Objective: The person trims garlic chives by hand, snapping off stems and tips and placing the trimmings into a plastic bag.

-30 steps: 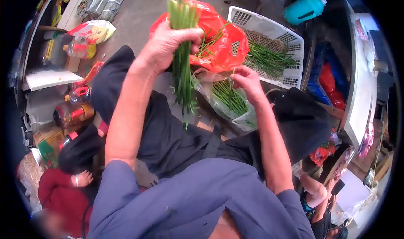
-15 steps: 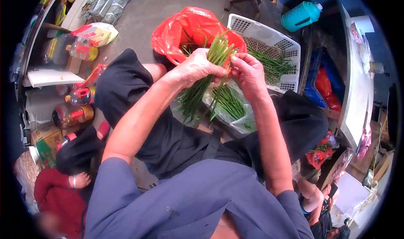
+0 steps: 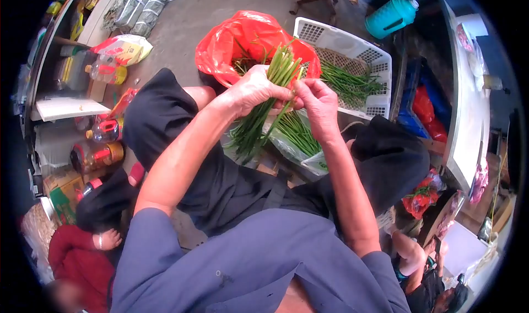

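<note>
My left hand is wrapped round a bunch of long green chives, pale cut ends up and thin leaves hanging down. Close beside it, my right hand has thumb and forefinger pinched at a stalk on the bunch's right side. Just beyond both hands stands an open red plastic bag with green scraps inside. Below the hands, between my knees, a clear plastic bag holds more chives. Further chives lie in a white plastic basket at the right.
A turquoise thermos flask stands at the back right near a blue crate. Shelves with bottles line the left side. A person in a red sleeve sits at lower left; another person's limbs show at lower right.
My right hand has shifted slightly down and left, its fingers now drawn in closer along the bunch. My left hand keeps its hold, and the view has moved a little.
</note>
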`<action>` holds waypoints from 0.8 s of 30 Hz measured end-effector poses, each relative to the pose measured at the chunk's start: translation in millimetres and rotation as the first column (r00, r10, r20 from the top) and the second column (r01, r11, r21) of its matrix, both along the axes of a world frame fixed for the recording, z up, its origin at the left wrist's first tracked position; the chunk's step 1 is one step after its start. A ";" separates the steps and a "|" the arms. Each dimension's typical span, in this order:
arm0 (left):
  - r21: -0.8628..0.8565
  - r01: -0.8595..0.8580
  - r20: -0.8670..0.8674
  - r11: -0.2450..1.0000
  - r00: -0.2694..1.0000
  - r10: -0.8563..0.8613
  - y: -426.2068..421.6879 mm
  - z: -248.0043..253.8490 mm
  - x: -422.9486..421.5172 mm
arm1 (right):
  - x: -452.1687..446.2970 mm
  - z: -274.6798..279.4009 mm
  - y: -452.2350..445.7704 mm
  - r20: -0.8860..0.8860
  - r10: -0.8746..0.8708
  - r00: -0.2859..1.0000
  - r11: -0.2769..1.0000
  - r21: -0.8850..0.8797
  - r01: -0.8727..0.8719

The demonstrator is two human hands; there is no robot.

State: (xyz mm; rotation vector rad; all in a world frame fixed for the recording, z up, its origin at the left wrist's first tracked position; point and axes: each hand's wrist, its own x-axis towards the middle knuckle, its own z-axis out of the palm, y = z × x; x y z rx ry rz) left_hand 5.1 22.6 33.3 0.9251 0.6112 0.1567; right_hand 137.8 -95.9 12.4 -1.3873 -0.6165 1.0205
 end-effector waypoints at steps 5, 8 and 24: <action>0.137 -0.009 -0.071 0.991 0.997 0.019 -1.4 3.8 0.1 | 0.1 1.3 0.5 0.133 0.055 0.990 0.997 -0.066 -0.047; 0.168 -0.010 -0.042 0.986 0.999 0.017 -1.6 -2.5 0.3 | 0.9 -6.5 1.7 0.332 0.091 0.939 0.994 -0.092 -0.064; 0.213 0.021 -0.078 0.977 0.997 -0.005 1.2 -4.9 -2.2 | 0.9 -0.1 14.3 0.267 0.141 0.953 0.975 -0.207 -0.086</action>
